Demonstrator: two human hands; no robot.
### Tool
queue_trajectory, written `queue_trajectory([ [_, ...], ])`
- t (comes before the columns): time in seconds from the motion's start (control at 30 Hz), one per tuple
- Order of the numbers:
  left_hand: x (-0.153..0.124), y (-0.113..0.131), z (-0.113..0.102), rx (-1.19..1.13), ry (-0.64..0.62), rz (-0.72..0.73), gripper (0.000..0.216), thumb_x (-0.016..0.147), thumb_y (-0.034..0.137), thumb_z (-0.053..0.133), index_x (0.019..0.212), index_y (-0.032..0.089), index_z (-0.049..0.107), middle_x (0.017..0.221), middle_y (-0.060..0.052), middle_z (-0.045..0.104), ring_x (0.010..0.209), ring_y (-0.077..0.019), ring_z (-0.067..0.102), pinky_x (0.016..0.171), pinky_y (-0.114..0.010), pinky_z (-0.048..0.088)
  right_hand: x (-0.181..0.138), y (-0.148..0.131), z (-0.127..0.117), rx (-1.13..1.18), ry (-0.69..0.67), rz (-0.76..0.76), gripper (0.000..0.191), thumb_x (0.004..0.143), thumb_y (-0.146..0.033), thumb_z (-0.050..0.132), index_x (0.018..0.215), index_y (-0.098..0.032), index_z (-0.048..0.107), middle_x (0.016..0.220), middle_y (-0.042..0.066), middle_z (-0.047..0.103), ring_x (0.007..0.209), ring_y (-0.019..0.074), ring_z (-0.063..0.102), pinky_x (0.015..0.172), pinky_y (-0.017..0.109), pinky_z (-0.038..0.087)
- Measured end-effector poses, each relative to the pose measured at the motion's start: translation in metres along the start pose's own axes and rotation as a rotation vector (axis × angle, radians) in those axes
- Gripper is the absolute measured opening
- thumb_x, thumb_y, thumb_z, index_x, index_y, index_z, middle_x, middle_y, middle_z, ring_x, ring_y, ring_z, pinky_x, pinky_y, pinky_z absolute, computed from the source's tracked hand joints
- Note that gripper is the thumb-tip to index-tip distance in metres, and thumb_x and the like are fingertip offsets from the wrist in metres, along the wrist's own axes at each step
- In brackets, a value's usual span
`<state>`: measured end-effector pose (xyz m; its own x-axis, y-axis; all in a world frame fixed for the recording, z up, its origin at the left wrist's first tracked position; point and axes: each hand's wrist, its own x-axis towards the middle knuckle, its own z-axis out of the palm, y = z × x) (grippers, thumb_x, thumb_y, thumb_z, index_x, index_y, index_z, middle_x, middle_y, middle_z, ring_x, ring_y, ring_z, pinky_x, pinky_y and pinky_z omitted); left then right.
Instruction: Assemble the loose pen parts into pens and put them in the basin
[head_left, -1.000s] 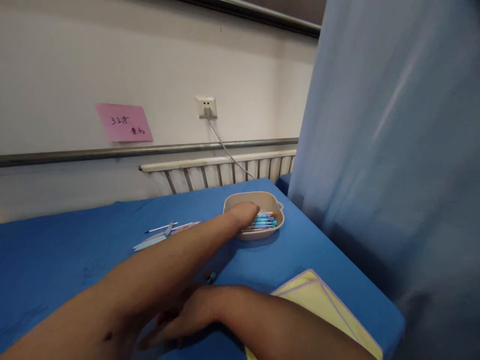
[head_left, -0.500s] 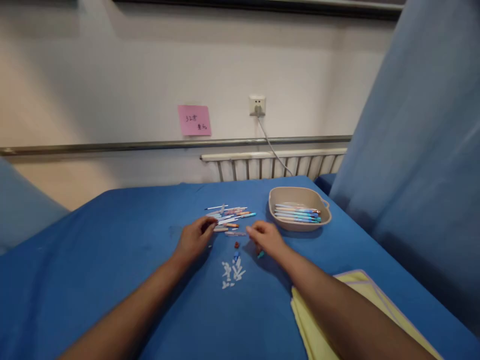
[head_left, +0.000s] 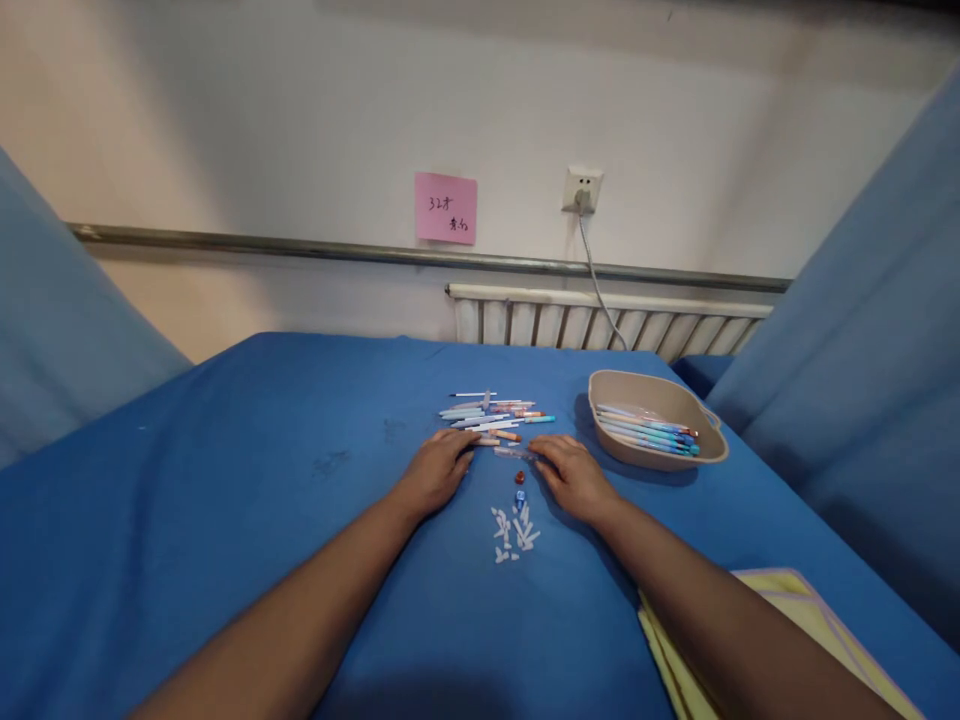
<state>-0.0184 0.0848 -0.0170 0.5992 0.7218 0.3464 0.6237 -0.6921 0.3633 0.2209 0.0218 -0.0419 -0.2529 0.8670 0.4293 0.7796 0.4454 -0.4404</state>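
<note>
My left hand (head_left: 436, 468) lies low on the blue sheet, fingers reaching out and thumb apart. Its fingertips touch or nearly touch a beige pen barrel (head_left: 487, 441). My right hand (head_left: 576, 478) is opposite, fingers spread, its fingertips at the end of a clear pen barrel (head_left: 513, 453). Between and beyond the hands lies a loose pile of pen parts (head_left: 480, 420), white, light blue and orange. Closer in are a small brown-red piece (head_left: 520, 477), a blue piece (head_left: 520, 497) and a scatter of small white pieces (head_left: 517, 530). What is beneath the palms is hidden.
A beige basket (head_left: 637, 383) holding several pens (head_left: 649, 432) stands at the right. A yellow cloth (head_left: 780, 590) lies under my right forearm. Behind the blue-covered bed (head_left: 300, 400) are a radiator (head_left: 555, 315) and a wall socket with a cord (head_left: 583, 190). Blue curtains (head_left: 862, 330) hang at the sides.
The view has shifted left and tilted down. My left hand has lowered from a pinch and opened. My right hand has flattened out; the green-tipped piece beneath it no longer shows.
</note>
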Motion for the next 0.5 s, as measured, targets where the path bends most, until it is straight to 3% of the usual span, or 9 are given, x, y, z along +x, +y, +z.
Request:
queue_trajectory([
  [0.1, -0.003, 0.0, 0.0, 0.04, -0.018, 0.001, 0.031, 0.084, 0.021, 0.047, 0.113, 0.02, 0.058, 0.107, -0.007, 0.063, 0.099, -0.0222, 0.053, 0.089, -0.037, 0.039, 0.001, -0.005, 0.003, -0.008, -0.025, -0.013, 0.028, 0.086, -0.018, 0.047, 0.111, -0.024, 0.058, 0.114, 0.005, 0.061, 0.106, 0.0194, 0.051, 0.09, 0.035, 0.038],
  [0.27, -0.004, 0.004, -0.007, 0.123, -0.043, -0.085, 0.022, 0.082, 0.023, 0.05, 0.099, 0.022, 0.064, 0.086, -0.006, 0.061, 0.084, -0.0214, 0.052, 0.077, -0.034, 0.039, 0.002, -0.006, 0.004, 0.019, 0.072, 0.049, 0.021, 0.086, -0.017, 0.046, 0.1, -0.02, 0.061, 0.099, 0.005, 0.065, 0.095, 0.0192, 0.055, 0.085, 0.034, 0.04],
  [0.4, -0.005, 0.007, -0.009, 0.137, 0.004, -0.142, 0.014, 0.079, 0.023, 0.054, 0.088, 0.022, 0.065, 0.089, -0.005, 0.06, 0.087, -0.0221, 0.05, 0.077, -0.034, 0.037, 0.01, -0.006, 0.004, -0.017, 0.1, 0.095, 0.02, 0.086, -0.017, 0.045, 0.097, -0.02, 0.061, 0.096, 0.005, 0.065, 0.091, 0.0188, 0.056, 0.085, 0.032, 0.041],
  [0.5, -0.007, 0.01, -0.008, 0.064, -0.03, -0.151, 0.009, 0.077, 0.021, 0.055, 0.082, 0.02, 0.061, 0.089, -0.004, 0.06, 0.087, -0.0213, 0.05, 0.077, -0.032, 0.037, 0.029, -0.008, 0.007, -0.1, 0.045, 0.093, 0.022, 0.086, -0.016, 0.046, 0.101, -0.021, 0.061, 0.1, 0.005, 0.065, 0.097, 0.0189, 0.055, 0.087, 0.03, 0.039],
])
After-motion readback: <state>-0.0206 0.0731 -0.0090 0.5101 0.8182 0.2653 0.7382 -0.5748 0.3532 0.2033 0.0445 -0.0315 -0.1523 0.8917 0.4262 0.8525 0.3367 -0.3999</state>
